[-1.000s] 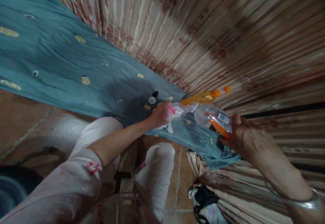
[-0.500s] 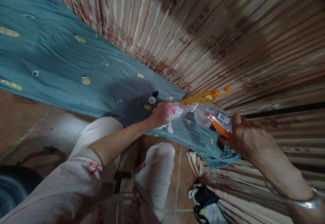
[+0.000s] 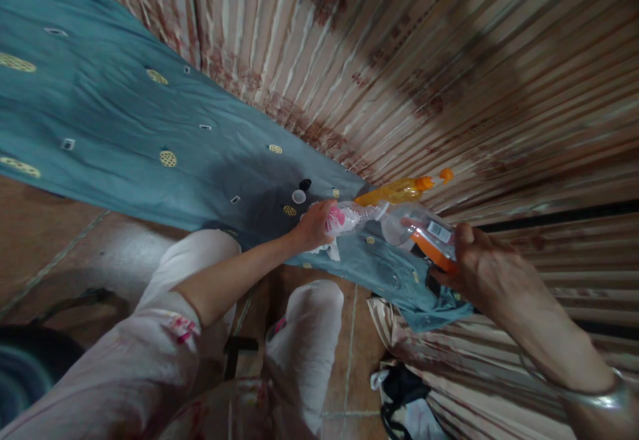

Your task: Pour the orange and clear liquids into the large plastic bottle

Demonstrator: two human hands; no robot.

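Note:
My left hand [image 3: 315,225] is closed around a clear plastic bottle [image 3: 344,217] with a pink label. In my right hand [image 3: 479,263] is a larger clear plastic bottle [image 3: 397,221] with an orange label and a barcode, tilted so that its neck points left. The two bottle mouths meet, or nearly so, between my hands. Behind them stands a yellow pump bottle [image 3: 399,192] with an orange top. A white cap [image 3: 298,196] and a black cap [image 3: 305,184] lie left of the bottles. Below my left hand shows a crumpled white tissue [image 3: 332,251].
A teal cloth with pineapple prints [image 3: 120,120] covers the long narrow surface. Pleated floral curtains [image 3: 299,40] hang along the back and right. Below are a tiled floor [image 3: 349,360], a dark bag [image 3: 407,387] and, at lower left, a dark round object [image 3: 30,373].

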